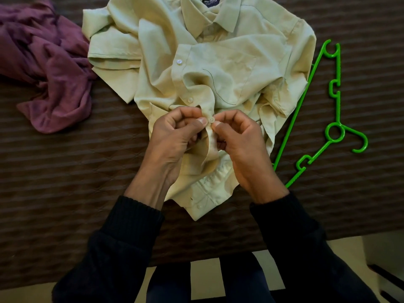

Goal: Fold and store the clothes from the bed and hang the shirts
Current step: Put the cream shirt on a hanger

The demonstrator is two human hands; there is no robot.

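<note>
Both my hands pinch one button (211, 120) on the pale shirt (218, 68): left hand (175, 136), right hand (238, 136). Its placket runs away from the grip toward the collar. Right of the grip, nearer my right hand, lies the green hanger (334, 132).

A dark brown bedspread (65, 182) with faint lighter stripes fills the view. Below its near edge, pale cream floor (205, 278) shows. Light is dim and warm throughout.
</note>
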